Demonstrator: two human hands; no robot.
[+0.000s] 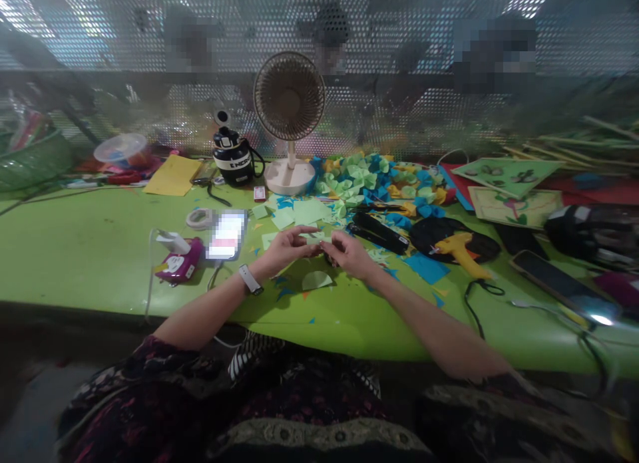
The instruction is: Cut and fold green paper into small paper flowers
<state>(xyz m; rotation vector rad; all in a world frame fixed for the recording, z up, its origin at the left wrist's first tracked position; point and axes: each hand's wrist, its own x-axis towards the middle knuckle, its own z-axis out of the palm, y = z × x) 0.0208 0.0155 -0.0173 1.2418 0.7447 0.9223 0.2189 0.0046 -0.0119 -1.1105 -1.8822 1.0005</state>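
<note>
Over the green table (114, 250), my left hand (287, 249) and my right hand (348, 253) meet at the fingertips. Both are pinched around something small and dark, too small to name. Just below them lies a pale green half-round piece of paper (317, 281). Light green paper pieces (310, 212) are spread behind my hands. A black stapler (380, 233) rests to the right of my right hand. Blue and orange scraps are scattered around.
A white fan (289, 177) and a dark bottle (234, 160) stand at the back beside a heap of paper flowers (357, 177). Left are a lit phone (227, 235) and purple box (180, 260); right are a yellow glue gun (462, 251) and dark phone (556, 283).
</note>
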